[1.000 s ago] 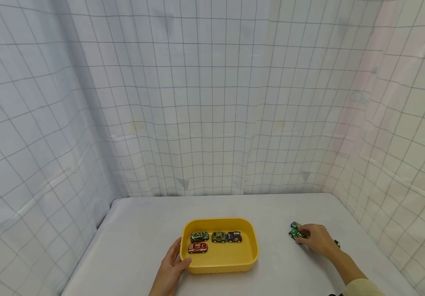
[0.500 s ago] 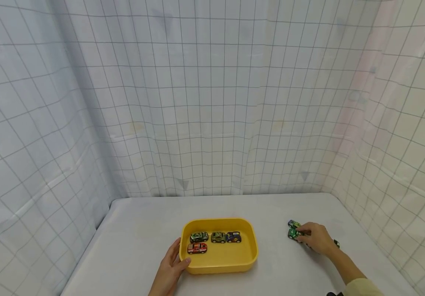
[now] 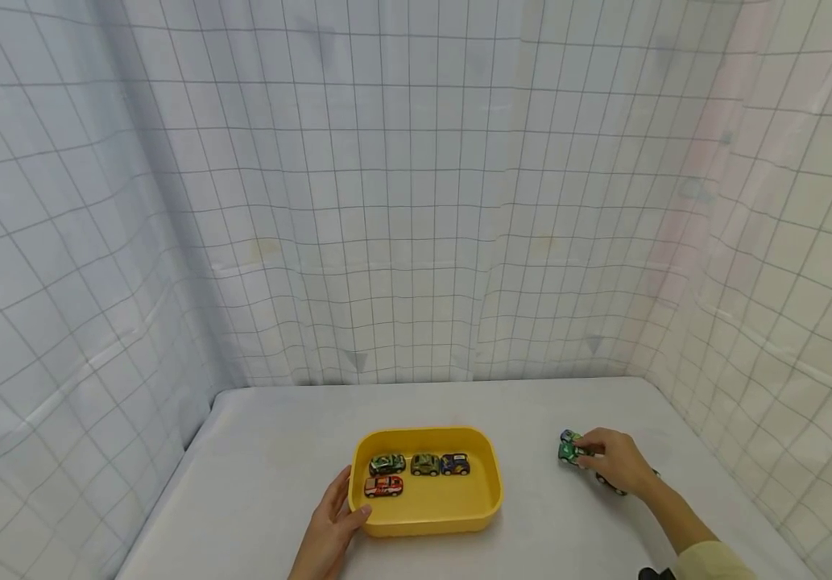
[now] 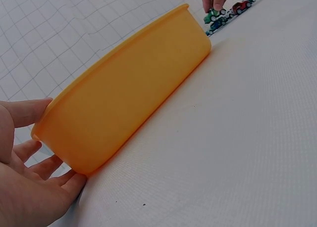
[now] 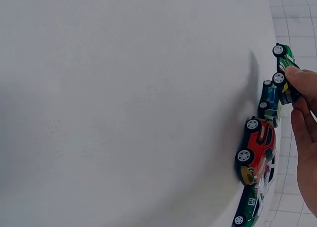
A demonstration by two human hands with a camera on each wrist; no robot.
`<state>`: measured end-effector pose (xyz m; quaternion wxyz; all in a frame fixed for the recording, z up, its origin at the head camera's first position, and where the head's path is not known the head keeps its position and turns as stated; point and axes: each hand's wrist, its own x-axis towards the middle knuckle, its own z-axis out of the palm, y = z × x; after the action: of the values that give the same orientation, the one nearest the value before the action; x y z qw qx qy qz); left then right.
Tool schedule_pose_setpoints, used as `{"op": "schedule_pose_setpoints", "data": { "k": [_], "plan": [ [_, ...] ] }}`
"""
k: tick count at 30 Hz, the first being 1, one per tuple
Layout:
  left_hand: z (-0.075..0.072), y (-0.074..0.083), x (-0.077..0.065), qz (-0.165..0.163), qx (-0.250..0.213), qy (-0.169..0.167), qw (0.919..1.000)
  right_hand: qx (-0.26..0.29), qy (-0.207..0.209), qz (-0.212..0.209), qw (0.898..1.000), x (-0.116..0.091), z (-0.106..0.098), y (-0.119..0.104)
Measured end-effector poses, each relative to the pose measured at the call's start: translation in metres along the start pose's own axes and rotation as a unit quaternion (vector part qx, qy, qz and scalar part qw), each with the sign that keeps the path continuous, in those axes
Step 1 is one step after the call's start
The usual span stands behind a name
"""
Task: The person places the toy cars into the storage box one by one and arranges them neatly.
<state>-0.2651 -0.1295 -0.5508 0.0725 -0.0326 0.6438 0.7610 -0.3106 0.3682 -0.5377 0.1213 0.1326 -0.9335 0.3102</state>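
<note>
A yellow plastic tray (image 3: 426,528) sits on the white table. My left hand (image 3: 327,528) grips its left end, thumb over the rim and fingers against the outer wall. Inside it stand a dark green toy car (image 3: 387,465), an olive one (image 3: 425,465), a blue-purple one (image 3: 455,464) and a red one (image 3: 383,486). Off to the right, my right hand (image 3: 622,466) pinches a green toy car (image 5: 286,64) between thumb and fingers, raised a little above the cars there. Below it in the right wrist view is a small blue-green car (image 5: 268,101).
More toy cars stand close together by my right hand: a red one (image 5: 256,148), a white one (image 5: 271,172) partly hidden behind it, and a green one (image 5: 246,204). White cloth walls with a grid pattern (image 3: 416,242) enclose the table at the back and sides.
My right hand has lifted slightly and shifted a little left with the green toy car, uncovering part of a car beneath. The left hand keeps its hold on the tray.
</note>
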Motion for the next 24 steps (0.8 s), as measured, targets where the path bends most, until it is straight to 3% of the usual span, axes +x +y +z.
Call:
{"op": "schedule_pose_setpoints", "data": {
  "k": [22, 24],
  "plan": [
    [0.001, 0.000, 0.000, 0.001, 0.003, 0.003, 1.0000, 0.011, -0.017, -0.104, 0.994, 0.022, -0.003, -0.044],
    [0.001, 0.000, 0.000, 0.002, 0.002, 0.004, 1.0000, 0.011, -0.020, -0.099, 0.995, 0.024, -0.002, -0.048]
  ]
}}
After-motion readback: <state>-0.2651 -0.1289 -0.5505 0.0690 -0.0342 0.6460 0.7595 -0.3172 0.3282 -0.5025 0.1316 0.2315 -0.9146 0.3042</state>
